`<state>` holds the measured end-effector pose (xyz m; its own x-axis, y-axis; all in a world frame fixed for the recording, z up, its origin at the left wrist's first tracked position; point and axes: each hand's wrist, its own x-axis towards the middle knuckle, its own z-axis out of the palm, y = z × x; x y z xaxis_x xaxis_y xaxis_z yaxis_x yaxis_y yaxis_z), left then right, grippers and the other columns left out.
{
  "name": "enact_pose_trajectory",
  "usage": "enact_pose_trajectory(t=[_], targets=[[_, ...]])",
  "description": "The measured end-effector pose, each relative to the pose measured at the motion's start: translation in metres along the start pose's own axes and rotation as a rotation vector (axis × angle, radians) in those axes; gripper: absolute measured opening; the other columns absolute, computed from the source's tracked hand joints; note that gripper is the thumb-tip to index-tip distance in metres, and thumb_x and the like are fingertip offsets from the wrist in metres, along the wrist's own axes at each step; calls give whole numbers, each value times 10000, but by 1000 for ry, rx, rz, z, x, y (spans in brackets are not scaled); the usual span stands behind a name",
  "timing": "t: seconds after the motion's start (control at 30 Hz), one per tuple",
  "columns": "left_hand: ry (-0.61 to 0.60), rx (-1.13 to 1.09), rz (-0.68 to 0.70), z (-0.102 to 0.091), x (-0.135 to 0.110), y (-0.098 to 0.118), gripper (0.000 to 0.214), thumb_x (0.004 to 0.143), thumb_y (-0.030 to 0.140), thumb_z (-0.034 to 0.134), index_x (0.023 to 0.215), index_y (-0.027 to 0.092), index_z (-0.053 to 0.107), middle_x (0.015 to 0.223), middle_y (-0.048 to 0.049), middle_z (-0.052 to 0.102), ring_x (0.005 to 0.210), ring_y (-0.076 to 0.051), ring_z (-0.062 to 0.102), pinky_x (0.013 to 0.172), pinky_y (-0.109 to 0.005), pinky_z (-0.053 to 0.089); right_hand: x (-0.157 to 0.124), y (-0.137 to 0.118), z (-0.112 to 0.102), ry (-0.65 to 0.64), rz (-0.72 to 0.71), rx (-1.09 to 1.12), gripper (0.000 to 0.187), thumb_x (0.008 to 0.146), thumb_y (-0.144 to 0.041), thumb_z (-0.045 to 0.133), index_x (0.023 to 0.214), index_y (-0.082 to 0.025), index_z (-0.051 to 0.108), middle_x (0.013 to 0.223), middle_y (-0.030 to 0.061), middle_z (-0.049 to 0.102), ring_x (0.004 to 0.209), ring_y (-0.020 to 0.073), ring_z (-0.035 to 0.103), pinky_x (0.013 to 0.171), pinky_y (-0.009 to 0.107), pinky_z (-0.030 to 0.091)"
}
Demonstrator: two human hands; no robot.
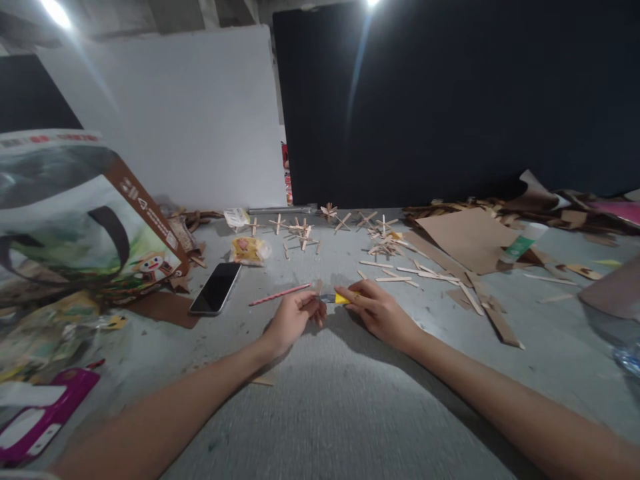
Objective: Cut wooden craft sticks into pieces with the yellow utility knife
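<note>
My right hand [383, 312] is closed around a yellow utility knife [342, 297], its grey blade pointing left. Close to the blade tip, my left hand [295, 319] pinches what looks like a small piece of wooden stick [319, 287], mostly hidden by the fingers. Whether the blade touches it I cannot tell. A red-patterned pencil [280, 294] lies on the table just beyond my left hand. Past my right hand are several loose wooden craft sticks [425, 272]. Farther back stand small crossed-stick pieces [305, 235].
On the left are a phone [216, 288], a yellow packet [249, 250], a large printed bag [145, 227] and a purple-and-white object [50, 413]. Cardboard sheets [465, 237], a green-and-white cup [523, 243] and scraps lie right. Dark [450, 100] and white boards [185, 120] stand behind.
</note>
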<state>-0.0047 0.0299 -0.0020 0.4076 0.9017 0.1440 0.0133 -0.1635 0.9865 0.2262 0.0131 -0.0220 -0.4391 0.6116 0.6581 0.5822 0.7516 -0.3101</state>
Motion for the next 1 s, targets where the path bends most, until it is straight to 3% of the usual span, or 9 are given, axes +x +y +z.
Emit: enact_pose_trajectory(t=[0.23, 0.43, 1.0], targets=[[45, -50, 5, 0, -1, 4, 298, 852, 412, 702, 673, 185, 628, 662, -37, 655, 565, -142, 575, 561, -272, 474, 2, 1, 1, 40, -3, -17, 469, 1056, -209, 469, 1499, -336, 554, 1051, 102, 655, 935, 229, 640, 826, 383, 572], [-11, -30, -12, 1, -1, -1, 274, 871, 382, 688, 695, 174, 661, 683, -57, 679, 575, -152, 603, 574, -287, 488, 0, 2, 0, 12, -2, -29, 464, 1060, -213, 451, 1493, -334, 562, 1062, 109, 659, 934, 237, 630, 817, 393, 568], [19, -62, 7, 1, -3, 7, 313, 853, 423, 713, 670, 178, 647, 651, -42, 659, 540, -135, 560, 543, -269, 461, -1, 1, 1, 17, -5, -27, 471, 1061, -208, 453, 1511, -319, 540, 1078, 110, 656, 961, 236, 630, 829, 371, 561]])
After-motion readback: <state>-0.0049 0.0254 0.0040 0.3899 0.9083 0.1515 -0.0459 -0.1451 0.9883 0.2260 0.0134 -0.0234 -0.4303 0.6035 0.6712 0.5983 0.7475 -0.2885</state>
